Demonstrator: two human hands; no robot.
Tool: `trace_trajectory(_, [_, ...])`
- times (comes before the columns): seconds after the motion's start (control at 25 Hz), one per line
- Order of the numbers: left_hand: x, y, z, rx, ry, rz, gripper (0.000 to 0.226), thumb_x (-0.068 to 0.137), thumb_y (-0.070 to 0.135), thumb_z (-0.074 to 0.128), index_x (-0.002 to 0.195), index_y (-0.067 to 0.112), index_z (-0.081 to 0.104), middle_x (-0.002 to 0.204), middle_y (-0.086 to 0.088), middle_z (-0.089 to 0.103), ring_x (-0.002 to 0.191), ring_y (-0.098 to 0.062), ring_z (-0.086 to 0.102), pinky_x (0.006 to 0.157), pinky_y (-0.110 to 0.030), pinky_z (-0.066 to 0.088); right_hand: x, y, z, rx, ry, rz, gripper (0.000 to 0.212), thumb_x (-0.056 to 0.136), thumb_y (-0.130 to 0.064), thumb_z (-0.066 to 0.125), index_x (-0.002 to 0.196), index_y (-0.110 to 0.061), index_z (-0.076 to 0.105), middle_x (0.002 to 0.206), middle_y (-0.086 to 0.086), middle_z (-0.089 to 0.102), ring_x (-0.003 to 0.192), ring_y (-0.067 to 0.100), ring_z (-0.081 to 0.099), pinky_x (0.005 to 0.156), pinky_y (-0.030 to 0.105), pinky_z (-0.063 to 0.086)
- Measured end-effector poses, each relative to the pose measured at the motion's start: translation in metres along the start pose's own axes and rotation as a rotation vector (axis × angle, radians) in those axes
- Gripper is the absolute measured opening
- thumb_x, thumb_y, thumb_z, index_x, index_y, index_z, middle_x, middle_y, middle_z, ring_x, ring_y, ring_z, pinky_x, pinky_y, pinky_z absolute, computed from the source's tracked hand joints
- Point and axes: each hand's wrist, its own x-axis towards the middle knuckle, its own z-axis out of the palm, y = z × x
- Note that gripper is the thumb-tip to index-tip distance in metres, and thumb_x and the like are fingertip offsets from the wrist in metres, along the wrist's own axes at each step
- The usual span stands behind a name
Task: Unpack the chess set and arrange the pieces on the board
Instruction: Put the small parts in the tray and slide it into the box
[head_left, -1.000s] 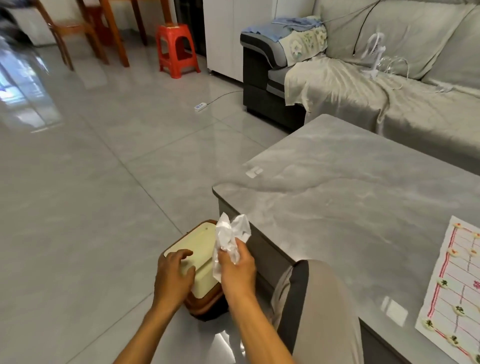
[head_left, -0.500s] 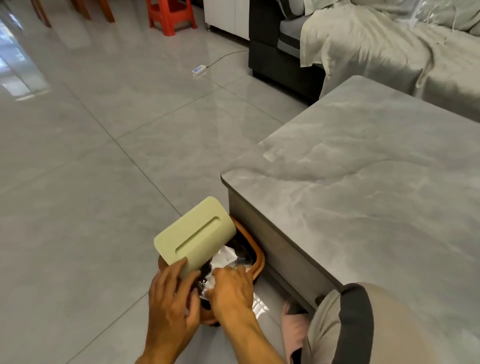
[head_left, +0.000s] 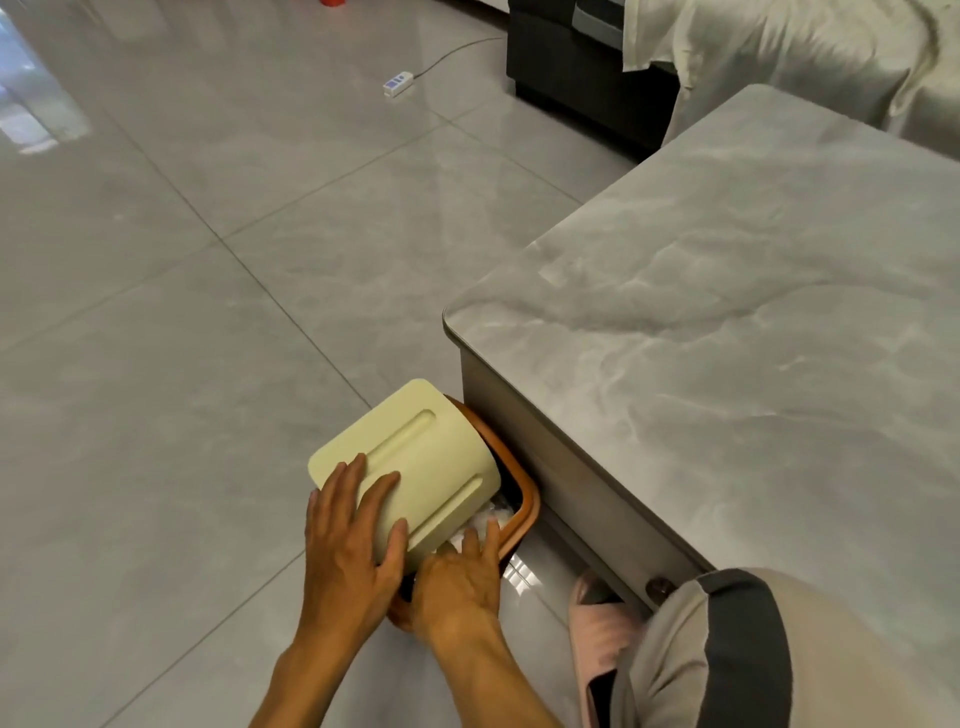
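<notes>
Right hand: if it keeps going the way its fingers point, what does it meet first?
The right hand points into the bin under the tilted lid. It would likely meet the crumpled white plastic inside first; depth there is unclear.

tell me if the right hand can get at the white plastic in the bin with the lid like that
Probably yes: the left hand holds the pale lid tilted up, and the right hand is already at the bin opening, fingers reaching the white plastic.

bin contents mostly hidden under lid, sofa cropped
</notes>
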Motion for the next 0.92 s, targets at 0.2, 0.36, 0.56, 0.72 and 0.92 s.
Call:
trace_trajectory(0.2, [-0.003,-0.011,0.009,-0.075,-0.045,-0.065,0.054,0.093,0.051,0.034,0.143,0.031,0.037,0.155,-0.001,0.027,0.146,-0.02,0.016,0.116,-0.053,0.02,-0.009,-0.006,0.006,0.249,0.156,0.033,0.03,0.09,-0.042,0.056,0.092,-0.013,0.063,0.108,0.013,0.066,0.122,0.033,0.046,0.118,0.044,0.001])
trace_trajectory(0.36, [-0.005,-0.013,0.009,-0.082,-0.057,-0.048,0.055,0.093,0.054,0.031,0.143,0.032,0.037,0.153,-0.001,0.031,0.145,-0.02,0.017,0.118,-0.05,0.015,-0.026,0.005,-0.008,0.396,0.303,0.077,0.019,0.092,-0.012,0.052,0.105,-0.005,0.063,0.117,0.011,0.058,0.119,0.029,0.043,0.103,0.038,0.038])
trace_trajectory(0.56, [-0.003,-0.013,0.007,-0.084,-0.097,-0.096,0.063,0.09,0.065,0.028,0.144,0.033,0.035,0.152,-0.002,0.035,0.144,-0.022,0.02,0.119,-0.048,0.016,-0.053,0.011,-0.011,0.275,0.149,0.041,0.035,0.092,-0.03,0.054,0.12,-0.009,0.058,0.131,0.011,0.048,0.129,0.033,0.033,0.111,0.046,0.023])
trace_trajectory(0.72, [-0.002,-0.01,0.001,-0.018,-0.176,-0.1,0.083,0.077,0.076,0.036,0.146,0.03,0.032,0.153,-0.002,0.029,0.143,-0.024,0.017,0.115,-0.045,0.02,-0.064,0.014,-0.013,0.142,0.063,0.071,0.051,0.09,-0.034,0.056,0.134,-0.009,0.047,0.141,0.013,0.026,0.131,0.038,0.024,0.109,0.052,0.025])
trace_trajectory(0.92, [-0.004,0.017,-0.009,-0.02,-0.191,-0.195,0.09,0.072,0.078,0.039,0.146,0.027,0.032,0.152,-0.002,0.029,0.142,-0.023,0.015,0.112,-0.045,0.026,-0.089,0.021,-0.032,0.23,0.094,0.104,0.058,0.09,-0.039,0.057,0.136,-0.008,0.042,0.14,0.015,0.032,0.129,0.038,0.031,0.105,0.049,0.032])
